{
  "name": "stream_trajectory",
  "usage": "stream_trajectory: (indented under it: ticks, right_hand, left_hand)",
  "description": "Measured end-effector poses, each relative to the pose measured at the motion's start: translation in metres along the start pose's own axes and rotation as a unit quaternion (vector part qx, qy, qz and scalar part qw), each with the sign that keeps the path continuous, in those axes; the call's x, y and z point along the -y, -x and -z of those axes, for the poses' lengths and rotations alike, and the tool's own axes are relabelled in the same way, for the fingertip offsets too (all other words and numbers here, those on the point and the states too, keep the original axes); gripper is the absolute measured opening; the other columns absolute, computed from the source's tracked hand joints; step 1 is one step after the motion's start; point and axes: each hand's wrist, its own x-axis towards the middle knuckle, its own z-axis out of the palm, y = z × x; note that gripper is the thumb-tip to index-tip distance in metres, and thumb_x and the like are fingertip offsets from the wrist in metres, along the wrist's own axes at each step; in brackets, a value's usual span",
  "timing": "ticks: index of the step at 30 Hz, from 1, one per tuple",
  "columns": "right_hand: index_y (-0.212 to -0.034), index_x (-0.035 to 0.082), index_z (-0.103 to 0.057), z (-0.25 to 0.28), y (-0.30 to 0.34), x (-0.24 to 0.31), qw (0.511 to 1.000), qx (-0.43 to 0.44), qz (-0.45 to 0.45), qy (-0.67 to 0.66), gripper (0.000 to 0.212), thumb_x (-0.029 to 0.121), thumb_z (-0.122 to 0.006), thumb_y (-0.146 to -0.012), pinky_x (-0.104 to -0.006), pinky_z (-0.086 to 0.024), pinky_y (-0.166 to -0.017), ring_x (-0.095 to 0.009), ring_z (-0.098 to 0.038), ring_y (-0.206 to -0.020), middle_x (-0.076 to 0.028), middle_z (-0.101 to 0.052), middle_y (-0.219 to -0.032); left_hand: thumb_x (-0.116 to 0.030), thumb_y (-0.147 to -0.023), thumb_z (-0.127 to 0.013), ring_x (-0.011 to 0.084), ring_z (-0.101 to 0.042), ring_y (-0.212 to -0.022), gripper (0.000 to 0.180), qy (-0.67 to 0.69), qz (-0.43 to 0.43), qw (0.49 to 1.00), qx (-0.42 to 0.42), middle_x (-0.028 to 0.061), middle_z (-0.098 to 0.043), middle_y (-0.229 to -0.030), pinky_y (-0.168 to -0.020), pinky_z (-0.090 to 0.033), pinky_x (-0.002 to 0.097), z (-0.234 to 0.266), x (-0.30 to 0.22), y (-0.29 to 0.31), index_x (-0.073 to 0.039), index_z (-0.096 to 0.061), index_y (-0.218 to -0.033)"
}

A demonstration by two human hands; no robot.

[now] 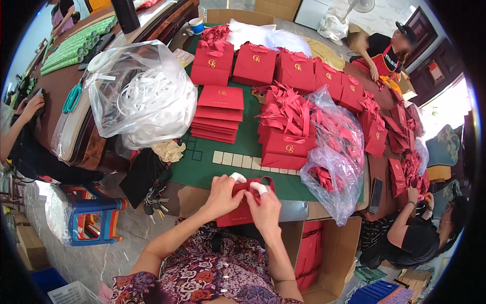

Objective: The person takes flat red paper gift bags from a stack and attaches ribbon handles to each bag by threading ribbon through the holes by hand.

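Though near hands (pixel 264 210), plastic bag (pixel 334 149) apart.

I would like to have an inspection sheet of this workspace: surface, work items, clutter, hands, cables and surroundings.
Surface: green mat, largely covered.
Work items: one red bag in hand; standing red bags in a row at the back; flat red bags stacked nearer.
Clutter: clear plastic bag with white strips, at left; teal scissors; dark phone at right.
Hands: left hand and right hand hold the bag near its top; both wear white finger covers.
Cables: nothing clearly seen.
Surroundings: plastic stools at left; open cardboard box below the table's right side; co-worker at right.
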Motion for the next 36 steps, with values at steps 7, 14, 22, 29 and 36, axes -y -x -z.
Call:
stream_trajectory:
  ticks: [7, 14, 22, 29, 36]
  right_hand:
    - [-0.101, 0.011, -0.073, 0.122, 0.016, 0.1, 0.958, -0.006, 0.252, -0.138, 0.03, 0.003, -0.077, -0.072, -0.0377, -0.056, -0.072, -0.025, -0.069, -0.083, -0.007, -0.068, -0.097]
    - [-0.109, 0.009, -0.072, 0.155, 0.005, 0.149, 0.826, -0.059, 0.54, -0.15, 0.028, 0.01, -0.07, -0.081, -0.0297, -0.052, -0.06, -0.019, -0.063, -0.072, -0.006, -0.064, -0.088]
    - [-0.102, 0.0, -0.072, 0.158, 0.022, 0.131, 0.823, -0.009, 0.502, -0.266, 0.023, 0.009, -0.068, -0.081, -0.036, -0.056, -0.063, -0.025, -0.063, -0.071, -0.011, -0.063, -0.086]
    - [-0.103, 0.008, -0.072, 0.107, 0.031, 0.091, 0.952, 0.015, 0.248, -0.177, 0.028, 0.011, -0.075, -0.075, -0.038, -0.051, -0.064, -0.026, -0.064, -0.074, -0.009, -0.065, -0.088]
    - [-0.097, 0.006, -0.069, 0.0, 0.0, -0.011, 0.991, 0.054, 0.085, -0.085, 0.017, 0.02, -0.063, -0.089, -0.0417, -0.048, -0.08, -0.032, -0.058, -0.094, -0.012, -0.058, -0.094]
  left_hand:
    - [-0.037, -0.076, -0.082, 0.0298, -0.069, -0.092, 0.048, 0.063, 0.064, 0.995, 0.052, 0.0166, -0.071, -0.096, -0.079, -0.052, 0.0387, 0.01, 0.014, -0.017, -0.003, -0.066, -0.107]
    - [-0.031, -0.073, -0.082, 0.0284, -0.063, -0.074, 0.031, -0.053, -0.052, 0.997, -0.034, 0.0106, -0.064, -0.074, -0.07, -0.048, 0.0399, 0.006, 0.017, -0.019, -0.009, -0.068, -0.09]
    - [-0.023, -0.078, -0.077, 0.0261, -0.061, -0.082, 0.02, -0.029, -0.03, 0.999, -0.008, 0.0065, -0.064, -0.076, -0.084, -0.039, 0.0375, 0.019, 0.011, -0.014, -0.009, -0.064, -0.085]
    - [-0.016, -0.071, -0.08, 0.0254, -0.054, -0.083, 0.017, -0.071, -0.095, 0.993, -0.017, 0.0043, -0.06, -0.08, -0.083, -0.039, 0.0375, 0.042, -0.012, 0.01, -0.012, -0.068, -0.083]
    - [-0.011, -0.072, -0.077, 0.0209, -0.054, -0.077, 0.012, -0.112, -0.187, 0.975, 0.027, -0.0001, -0.059, -0.07, -0.084, -0.035, 0.0387, 0.051, -0.029, 0.015, -0.017, -0.071, -0.08]
